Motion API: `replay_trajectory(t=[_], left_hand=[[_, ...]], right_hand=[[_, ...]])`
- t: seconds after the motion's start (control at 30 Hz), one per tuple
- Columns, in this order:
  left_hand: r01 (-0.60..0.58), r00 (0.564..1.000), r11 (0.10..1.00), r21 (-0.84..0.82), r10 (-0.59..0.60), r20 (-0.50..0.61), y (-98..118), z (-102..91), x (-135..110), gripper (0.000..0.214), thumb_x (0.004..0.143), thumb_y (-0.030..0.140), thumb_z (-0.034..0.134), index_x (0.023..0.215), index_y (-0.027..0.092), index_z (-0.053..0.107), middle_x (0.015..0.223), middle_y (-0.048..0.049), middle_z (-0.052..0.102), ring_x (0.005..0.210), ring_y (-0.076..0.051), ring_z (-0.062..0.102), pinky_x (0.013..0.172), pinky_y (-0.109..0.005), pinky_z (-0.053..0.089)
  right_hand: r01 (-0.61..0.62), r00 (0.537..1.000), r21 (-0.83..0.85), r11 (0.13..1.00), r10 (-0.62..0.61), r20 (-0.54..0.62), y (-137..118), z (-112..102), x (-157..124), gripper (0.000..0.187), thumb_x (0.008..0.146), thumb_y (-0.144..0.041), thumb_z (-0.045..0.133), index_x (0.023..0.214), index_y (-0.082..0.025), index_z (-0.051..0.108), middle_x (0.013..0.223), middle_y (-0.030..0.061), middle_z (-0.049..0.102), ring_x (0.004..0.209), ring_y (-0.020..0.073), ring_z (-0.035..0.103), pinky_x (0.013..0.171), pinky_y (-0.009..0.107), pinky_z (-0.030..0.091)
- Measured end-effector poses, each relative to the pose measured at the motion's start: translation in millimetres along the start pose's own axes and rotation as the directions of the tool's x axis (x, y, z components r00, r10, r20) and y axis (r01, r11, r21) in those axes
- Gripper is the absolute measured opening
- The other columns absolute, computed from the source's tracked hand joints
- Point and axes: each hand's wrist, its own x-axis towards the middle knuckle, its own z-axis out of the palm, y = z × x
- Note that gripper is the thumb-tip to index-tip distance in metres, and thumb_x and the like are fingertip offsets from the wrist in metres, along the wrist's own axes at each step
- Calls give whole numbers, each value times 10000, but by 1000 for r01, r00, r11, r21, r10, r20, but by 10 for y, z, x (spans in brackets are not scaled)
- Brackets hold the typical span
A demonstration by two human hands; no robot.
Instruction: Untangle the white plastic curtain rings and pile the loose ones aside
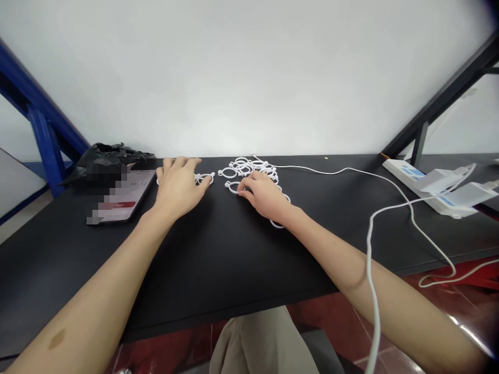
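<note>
Holds left hand (175, 186) palm down, thumb (202, 188) apart from fingers (180, 162); curls right hand (267, 195), thumb close to index fingertip; extends both forearms (128, 246) behind the fingers.

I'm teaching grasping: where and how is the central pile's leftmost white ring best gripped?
Probably by the small knob at the left end of the ring, pinched from the left: that end sticks out freely, while its right side crowds the rest of the pile.
</note>
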Motion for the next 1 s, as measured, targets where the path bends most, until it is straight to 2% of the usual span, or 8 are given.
replay_trajectory(t=[0.1,0.2,0.33,0.6,0.7,0.8,0.9,1.0], left_hand=[[-55,996,980,-192,68,64,114,-22,-27,513,883,504,506,1271,180,593,1313,-102,619,1289,-347,431,1066,-484,359],[-36,985,893,-448,108,137,190,-52,-55,525,882,565,511,1249,198,595,1256,-74,658,1184,-280,545,1019,-402,418],[17,975,767,-642,130,181,228,-74,-77,452,896,550,521,1187,218,619,1156,-46,704,996,-215,647,915,-342,479],[-35,978,758,-652,161,135,223,-29,-70,436,844,485,624,1196,229,614,1123,-41,682,933,-186,634,831,-317,511],[-73,982,790,-609,164,94,211,1,-71,413,816,457,656,1156,228,607,1121,-39,655,879,-174,616,805,-329,514],[-153,973,811,-564,224,58,196,21,-80,393,802,432,667,1134,232,598,1087,-35,639,844,-171,593,797,-346,508],[-228,946,795,-563,317,64,194,26,-91,375,814,451,648,1125,247,600,1044,-25,636,864,-184,579,799,-356,500],[-252,932,785,-566,354,77,199,26,-98,374,829,459,626,1147,265,602,1055,-25,638,895,-199,577,810,-372,495]], right_hand=[[12,991,196,981,14,-131,-57,-32,20,118,932,-217,554,924,-193,669,944,51,592,903,179,553,861,323,442],[92,967,380,921,9,-255,-108,-56,44,76,909,-212,589,896,-190,661,929,36,627,861,155,577,822,299,465],[181,963,477,860,-55,-265,-147,-57,42,51,892,-210,608,880,-196,656,909,19,657,869,145,602,815,288,481],[157,978,430,889,-80,-193,-165,-53,13,75,901,-202,569,867,-198,635,879,12,672,798,136,601,770,280,473],[68,976,519,852,50,-210,-167,-58,15,117,934,-230,510,973,-194,614,894,17,688,782,127,635,769,279,492],[12,967,605,796,144,-209,-183,-90,7,262,957,-372,496,1141,-204,576,921,23,690,755,125,649,743,279,513],[39,979,546,837,77,-188,-197,-118,-7,233,937,-393,540,1054,-211,625,799,-10,663,663,113,613,687,265,497],[63,981,528,847,46,-191,-192,-110,-12,184,926,-369,565,925,-207,653,669,-35,618,610,109,593,655,257,482]])
